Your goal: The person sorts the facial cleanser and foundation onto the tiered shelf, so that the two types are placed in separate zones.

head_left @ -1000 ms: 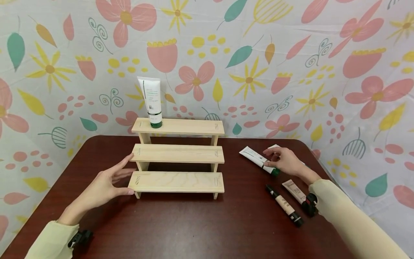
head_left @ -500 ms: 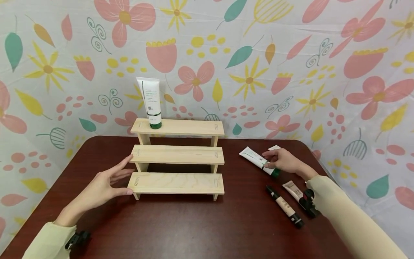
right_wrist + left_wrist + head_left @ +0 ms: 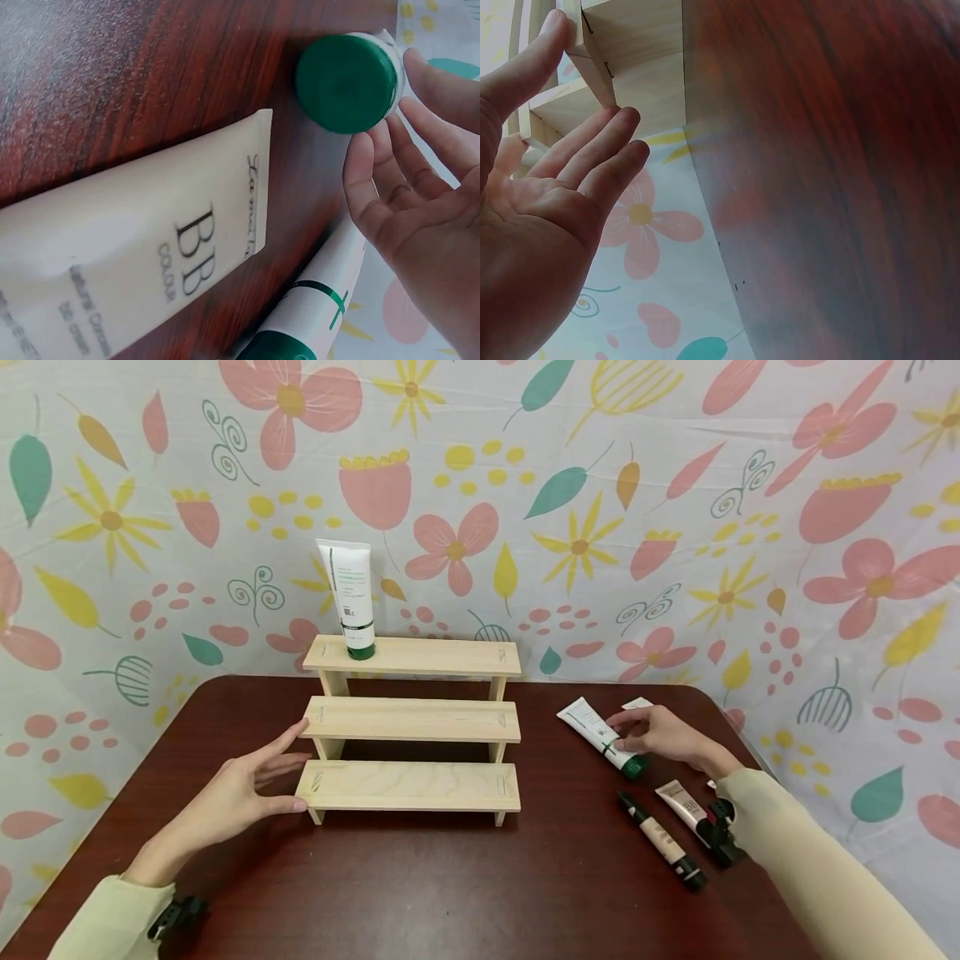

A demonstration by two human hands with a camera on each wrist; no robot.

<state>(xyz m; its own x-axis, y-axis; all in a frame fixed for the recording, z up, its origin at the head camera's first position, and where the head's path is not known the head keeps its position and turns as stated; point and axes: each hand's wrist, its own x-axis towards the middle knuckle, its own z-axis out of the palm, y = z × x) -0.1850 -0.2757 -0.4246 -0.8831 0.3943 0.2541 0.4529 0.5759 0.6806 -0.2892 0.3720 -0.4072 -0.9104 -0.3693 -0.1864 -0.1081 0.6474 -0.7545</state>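
A three-step wooden display stand (image 3: pixel 412 720) stands on the table, with a white tube with a green cap (image 3: pixel 350 597) upright on its top step. My left hand (image 3: pixel 228 797) touches the stand's left side, fingers mostly straight, thumb by the lowest step and index finger by the middle one. My right hand (image 3: pixel 663 737) pinches a second white green-capped tube (image 3: pixel 588 725) between thumb and fingers, close to its cap. That tube lies slanted on or just above the table. In the right wrist view its green cap (image 3: pixel 346 84) faces the camera.
A BB cream tube (image 3: pixel 682 802) and a slim black-and-beige tube (image 3: pixel 660 839) lie nearer the right forearm. Another white tube (image 3: pixel 319 296) lies beneath the right hand, mostly hidden in the head view. A flower-print cloth (image 3: pixel 480 485) hangs behind the dark table (image 3: pixel 420 893).
The white tube at my right hand has turned slightly and its cap has shifted a little left. My left hand and the stand stay put.
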